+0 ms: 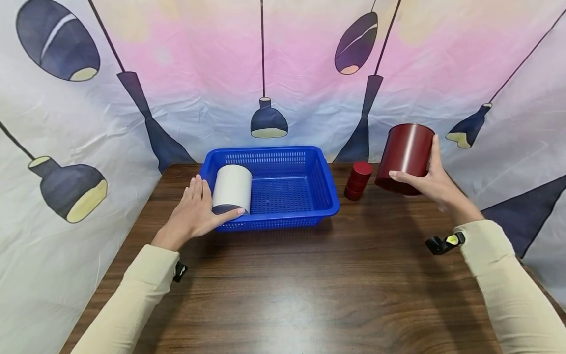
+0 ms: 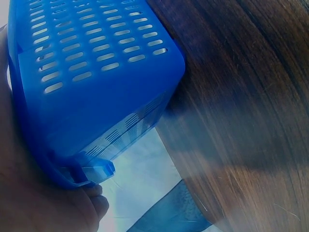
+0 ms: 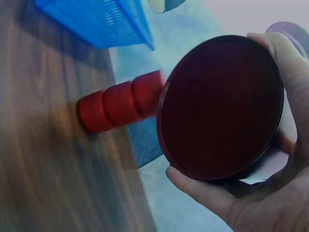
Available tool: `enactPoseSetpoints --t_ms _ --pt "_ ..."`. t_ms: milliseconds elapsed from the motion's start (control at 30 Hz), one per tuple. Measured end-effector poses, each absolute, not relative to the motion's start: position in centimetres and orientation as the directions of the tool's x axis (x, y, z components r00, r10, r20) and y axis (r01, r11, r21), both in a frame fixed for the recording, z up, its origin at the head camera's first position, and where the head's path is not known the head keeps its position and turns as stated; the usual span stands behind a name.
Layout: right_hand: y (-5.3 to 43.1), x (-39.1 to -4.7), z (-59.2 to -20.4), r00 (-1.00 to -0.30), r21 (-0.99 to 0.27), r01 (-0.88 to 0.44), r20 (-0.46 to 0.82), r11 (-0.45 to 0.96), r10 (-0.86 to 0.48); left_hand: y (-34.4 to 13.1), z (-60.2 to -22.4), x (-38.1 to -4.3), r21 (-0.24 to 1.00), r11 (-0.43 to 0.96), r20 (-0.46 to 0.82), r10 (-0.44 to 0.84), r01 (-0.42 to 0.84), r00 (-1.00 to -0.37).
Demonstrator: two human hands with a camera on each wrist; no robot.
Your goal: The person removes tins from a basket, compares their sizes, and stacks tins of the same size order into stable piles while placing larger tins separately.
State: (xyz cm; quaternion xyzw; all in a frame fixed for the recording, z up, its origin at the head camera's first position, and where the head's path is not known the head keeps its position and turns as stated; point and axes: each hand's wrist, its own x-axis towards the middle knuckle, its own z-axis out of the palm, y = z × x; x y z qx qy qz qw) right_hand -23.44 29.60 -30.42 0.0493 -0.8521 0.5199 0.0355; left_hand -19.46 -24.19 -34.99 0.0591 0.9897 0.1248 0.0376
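A dark red cylindrical canister point(image 1: 407, 155) is tilted above the right side of the table, its flat round end point(image 3: 222, 106) facing the right wrist camera. My right hand point(image 1: 435, 184) grips it from the right, thumb on the near side and fingers reaching behind. My left hand point(image 1: 190, 211) rests on the left rim of a blue plastic basket point(image 1: 283, 216), fingers straight, thumb stretched over the front rim. Inside the basket, at its left end, is a white cylinder point(image 1: 232, 189) with a dark lower band. The left wrist view shows the basket's slotted wall point(image 2: 106, 92) beside that hand.
Between the basket and the canister stands a small red stack point(image 1: 358, 181) of three round sections. The wooden table point(image 1: 283, 285) ends at the back against a curtain point(image 1: 212, 113) printed with lamps.
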Motion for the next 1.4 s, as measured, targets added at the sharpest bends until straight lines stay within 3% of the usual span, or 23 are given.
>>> enactPoseSetpoints --t_ms 367,733,1400 --pt "30.6 -24.1 -34.6 -0.988 -0.874 -0.119 0.153 0.471 0.033 -24.2 -34.8 -19.6 0.242 0.964 -0.055 0.126 0.109 -0.991" --pt "30.7 -24.5 -38.1 -0.976 -0.812 -0.073 0.177 0.580 0.125 -24.2 -34.7 -19.5 0.247 0.963 -0.056 0.124 0.107 -0.991" --pt "30.3 -25.6 -41.3 -0.947 -0.734 -0.047 0.248 0.677 0.203 -24.1 -34.8 -19.4 0.247 0.964 -0.064 0.119 0.100 -0.991"
